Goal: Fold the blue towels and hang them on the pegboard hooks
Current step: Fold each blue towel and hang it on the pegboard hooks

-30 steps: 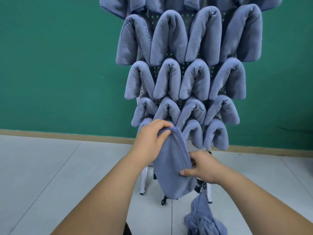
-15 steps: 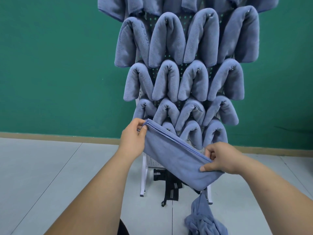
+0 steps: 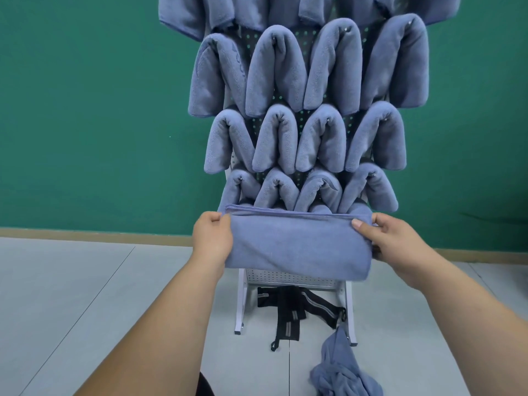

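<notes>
Head view: we have swung the towel from slanted to level, just before the pegboard's lowest row. Left hand at 9 o'clock and right hand at 3, fingers grasping its ends; hanging likely comes next.

Wall: plain green, matte, evenly lit. Skirting: tan strip along the wall's foot. Floor: pale grey tiles, thin dark joints, soft light. Straps: black with grey stripes, lying on the floor near the wall.
</notes>
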Demonstrator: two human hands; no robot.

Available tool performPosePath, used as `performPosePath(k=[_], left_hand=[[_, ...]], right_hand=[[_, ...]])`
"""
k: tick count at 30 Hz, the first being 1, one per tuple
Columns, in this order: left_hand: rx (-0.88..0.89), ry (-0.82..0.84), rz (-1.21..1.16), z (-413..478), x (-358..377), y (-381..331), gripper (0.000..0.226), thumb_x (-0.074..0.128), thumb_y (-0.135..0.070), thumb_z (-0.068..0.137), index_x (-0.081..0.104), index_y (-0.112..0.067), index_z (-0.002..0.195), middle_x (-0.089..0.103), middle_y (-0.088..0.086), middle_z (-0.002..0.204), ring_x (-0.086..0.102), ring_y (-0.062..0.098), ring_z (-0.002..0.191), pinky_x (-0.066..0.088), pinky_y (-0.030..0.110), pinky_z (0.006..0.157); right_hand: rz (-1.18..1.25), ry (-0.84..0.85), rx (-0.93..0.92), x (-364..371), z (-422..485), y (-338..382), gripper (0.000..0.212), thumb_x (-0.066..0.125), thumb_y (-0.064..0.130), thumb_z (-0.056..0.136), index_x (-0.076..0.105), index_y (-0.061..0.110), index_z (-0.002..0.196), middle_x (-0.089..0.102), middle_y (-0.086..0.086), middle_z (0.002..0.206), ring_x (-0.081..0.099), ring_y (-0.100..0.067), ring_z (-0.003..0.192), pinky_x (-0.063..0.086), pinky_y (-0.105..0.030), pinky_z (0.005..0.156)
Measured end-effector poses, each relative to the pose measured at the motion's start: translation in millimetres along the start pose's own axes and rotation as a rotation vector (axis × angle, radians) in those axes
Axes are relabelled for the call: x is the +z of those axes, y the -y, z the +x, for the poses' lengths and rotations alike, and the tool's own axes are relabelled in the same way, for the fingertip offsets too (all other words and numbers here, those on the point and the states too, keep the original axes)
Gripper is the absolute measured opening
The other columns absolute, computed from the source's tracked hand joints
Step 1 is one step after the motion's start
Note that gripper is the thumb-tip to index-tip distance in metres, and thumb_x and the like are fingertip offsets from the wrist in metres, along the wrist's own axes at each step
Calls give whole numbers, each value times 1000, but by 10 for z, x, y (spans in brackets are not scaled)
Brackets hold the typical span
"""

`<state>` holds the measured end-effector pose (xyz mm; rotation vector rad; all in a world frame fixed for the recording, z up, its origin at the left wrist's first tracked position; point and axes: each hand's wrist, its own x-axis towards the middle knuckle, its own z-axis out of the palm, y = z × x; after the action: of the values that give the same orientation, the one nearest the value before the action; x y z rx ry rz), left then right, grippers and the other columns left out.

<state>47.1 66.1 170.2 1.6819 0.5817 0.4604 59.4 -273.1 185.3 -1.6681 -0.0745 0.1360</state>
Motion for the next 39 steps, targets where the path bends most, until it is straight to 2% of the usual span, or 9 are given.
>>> performPosePath(k=[3,9,12,18,22,26,31,35,39], left_hand=[[-75,-11,15,2,25,83,8,63,-22,98,71,-21,100,72,-5,102,65,23,93,55,38,87],[-213,146,63,22,41,190,43,72,-10,91,56,-26,128,66,5,117,66,30,107,57,42,90],[-101,156,57,46,19,193,44,63,2,92,61,-30,122,72,-2,112,69,26,106,57,38,86],[77,228,146,-13,-14,128,57,43,14,90,69,-31,112,75,-16,108,68,17,96,46,27,67],[181,402,347,-15,-32,161,52,56,9,86,74,-26,118,70,-12,117,66,16,92,48,20,64],[310,445,631,22,-42,239,46,74,-7,85,72,-27,126,58,-7,125,62,20,104,50,27,75],[444,379,849,50,-45,275,22,70,-23,96,74,-26,118,56,0,120,60,24,104,53,39,91],[270,326,513,42,-73,174,5,66,-28,91,70,-25,93,66,0,101,60,23,93,54,38,77],[30,296,63,24,-72,28,27,65,-34,89,66,-8,97,69,8,95,59,22,87,48,39,79]], right_hand=[[54,-116,76,72,20,-34,27,79,27,93,69,7,109,78,-11,93,72,-17,71,58,-28,59],[132,-131,183,42,111,-205,63,84,6,87,58,27,141,72,-9,123,75,-27,105,62,-43,82],[51,-165,61,38,102,-203,53,78,1,92,67,31,133,72,-2,124,72,-24,109,61,-36,76],[-90,-222,-107,32,145,-217,27,72,3,96,80,26,107,81,5,101,72,-12,97,57,-40,96],[-256,-166,-97,7,113,-222,27,86,15,85,80,30,106,80,11,103,73,-14,100,57,-30,89],[-734,-131,-129,-9,92,-232,49,92,19,76,75,36,118,71,18,113,66,-12,96,49,-27,84],[-914,-202,-203,20,61,-221,19,82,24,84,79,29,101,64,24,86,58,-1,75,40,-16,63],[-639,-205,-121,-32,72,-207,3,78,26,85,74,26,86,73,9,76,63,-13,68,46,-27,61],[-122,-100,-71,-47,79,-127,10,75,23,96,75,14,100,80,-3,96,73,-15,85,54,-34,81]])
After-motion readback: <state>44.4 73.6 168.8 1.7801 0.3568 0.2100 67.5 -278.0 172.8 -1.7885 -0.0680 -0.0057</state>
